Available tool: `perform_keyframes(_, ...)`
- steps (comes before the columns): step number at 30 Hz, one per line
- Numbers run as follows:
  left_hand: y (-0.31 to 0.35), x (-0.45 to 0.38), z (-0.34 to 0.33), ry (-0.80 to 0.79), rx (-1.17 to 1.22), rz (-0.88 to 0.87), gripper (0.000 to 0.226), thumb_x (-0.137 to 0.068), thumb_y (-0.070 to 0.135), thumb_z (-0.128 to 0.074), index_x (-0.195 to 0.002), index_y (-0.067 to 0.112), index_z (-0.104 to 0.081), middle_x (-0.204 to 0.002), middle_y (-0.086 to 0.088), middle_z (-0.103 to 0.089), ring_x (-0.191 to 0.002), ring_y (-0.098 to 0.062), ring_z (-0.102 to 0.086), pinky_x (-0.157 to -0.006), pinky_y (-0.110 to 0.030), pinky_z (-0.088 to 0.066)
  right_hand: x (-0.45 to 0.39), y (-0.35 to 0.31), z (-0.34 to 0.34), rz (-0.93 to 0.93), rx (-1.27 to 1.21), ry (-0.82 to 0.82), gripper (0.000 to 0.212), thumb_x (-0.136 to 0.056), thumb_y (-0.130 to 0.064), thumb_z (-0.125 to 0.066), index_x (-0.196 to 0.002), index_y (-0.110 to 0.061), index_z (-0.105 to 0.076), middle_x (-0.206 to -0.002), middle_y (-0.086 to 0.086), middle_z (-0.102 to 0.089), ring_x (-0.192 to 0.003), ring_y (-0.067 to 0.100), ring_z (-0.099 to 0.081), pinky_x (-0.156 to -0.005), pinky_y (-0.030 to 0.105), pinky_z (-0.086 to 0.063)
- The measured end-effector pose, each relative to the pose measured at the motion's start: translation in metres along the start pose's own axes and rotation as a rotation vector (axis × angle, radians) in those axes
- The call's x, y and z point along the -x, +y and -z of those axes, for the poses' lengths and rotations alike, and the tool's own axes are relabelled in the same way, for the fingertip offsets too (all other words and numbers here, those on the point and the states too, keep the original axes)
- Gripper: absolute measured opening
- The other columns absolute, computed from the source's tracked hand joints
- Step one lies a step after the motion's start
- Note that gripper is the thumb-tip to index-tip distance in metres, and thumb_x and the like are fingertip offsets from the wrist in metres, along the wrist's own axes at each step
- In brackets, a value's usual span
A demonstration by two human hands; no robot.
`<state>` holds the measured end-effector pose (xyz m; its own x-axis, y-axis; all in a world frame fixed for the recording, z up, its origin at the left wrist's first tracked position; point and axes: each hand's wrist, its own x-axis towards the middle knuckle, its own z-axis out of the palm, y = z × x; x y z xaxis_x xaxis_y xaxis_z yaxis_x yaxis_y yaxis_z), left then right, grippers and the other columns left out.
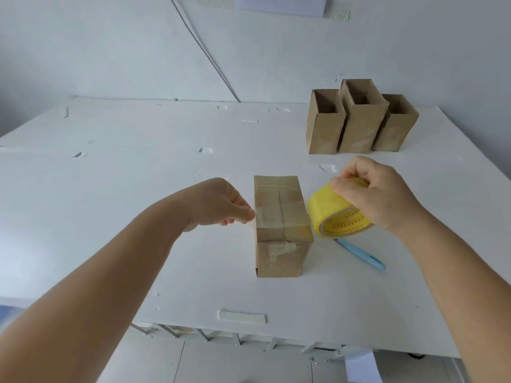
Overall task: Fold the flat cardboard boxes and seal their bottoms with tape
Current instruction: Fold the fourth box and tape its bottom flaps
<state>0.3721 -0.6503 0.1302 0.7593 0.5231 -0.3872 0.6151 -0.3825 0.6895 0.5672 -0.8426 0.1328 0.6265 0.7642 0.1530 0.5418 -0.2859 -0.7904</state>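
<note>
A folded cardboard box [279, 255] stands mid-table with its closed flaps facing up. A clear strip of tape [273, 217] stretches across those flaps from left to right. My left hand [221, 203] pinches the strip's free end at the box's left edge. My right hand [376, 189] grips the yellow tape roll [331, 211], held just off the box's right edge. Older tape patches show on the box's front face and top.
Three open-topped cardboard boxes [356, 120] stand together at the back right. A light blue cutter [362, 254] lies on the white table [138, 175] under the roll. Tape scraps dot the surface, one long strip [242, 317] near the front edge.
</note>
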Motion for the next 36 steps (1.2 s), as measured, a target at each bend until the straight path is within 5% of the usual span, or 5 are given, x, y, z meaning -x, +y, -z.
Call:
perform_keyframes(5,-0.006,-0.004,0.007,-0.002,-0.066,0.02,0.015,-0.075,0.024,-0.074,-0.079,0.009,-0.075,-0.071,0.006,-0.066,-0.072,-0.011,-0.059,-0.077,-0.026,-0.049,0.006,0.01,-0.005,-0.057,0.422,-0.063,0.018,-0.082,-0.044,-0.061,-0.081,-0.028,-0.052,-0.081,-0.009,-0.055,-0.079,0.018,-0.052,-0.061,0.029,-0.036)
perform_keyframes(10,-0.011,-0.009,0.005,-0.043,-0.08,0.038,0.007,-0.077,0.023,-0.074,-0.075,0.017,-0.075,-0.068,0.01,-0.065,-0.071,-0.009,-0.059,-0.07,-0.02,-0.045,0.009,0.016,-0.009,-0.077,0.357,-0.079,0.02,-0.082,-0.044,-0.062,-0.077,-0.029,-0.05,-0.078,-0.008,-0.055,-0.075,0.014,-0.051,-0.06,0.028,-0.038)
perform_keyframes(23,-0.028,-0.02,0.003,-0.102,-0.051,0.016,0.006,-0.076,0.023,-0.075,-0.071,0.019,-0.074,-0.071,0.007,-0.066,-0.072,-0.01,-0.057,-0.079,-0.027,-0.048,0.015,0.03,-0.023,-0.093,0.337,-0.102,0.02,-0.084,-0.042,-0.061,-0.081,-0.025,-0.051,-0.079,-0.008,-0.055,-0.074,0.013,-0.051,-0.059,0.027,-0.039)
perform_keyframes(31,-0.036,-0.026,-0.011,-0.107,-0.043,0.005,0.005,-0.078,0.023,-0.072,-0.075,0.02,-0.071,-0.069,0.012,-0.064,-0.067,-0.006,-0.052,-0.066,-0.019,-0.041,0.018,0.043,-0.033,-0.136,0.304,-0.103,0.022,-0.085,-0.042,-0.062,-0.081,-0.023,-0.052,-0.08,-0.007,-0.057,-0.074,0.012,-0.051,-0.059,0.026,-0.039)
perform_keyframes(36,-0.055,-0.039,-0.033,-0.154,0.135,-0.017,0.005,-0.083,0.026,-0.071,-0.082,0.022,-0.071,-0.082,0.009,-0.07,-0.085,-0.01,-0.056,-0.084,-0.027,-0.043,0.021,0.054,-0.048,-0.153,0.174,-0.104,0.02,-0.083,-0.038,-0.065,-0.079,-0.024,-0.052,-0.078,-0.007,-0.057,-0.073,0.013,-0.051,-0.059,0.024,-0.037)
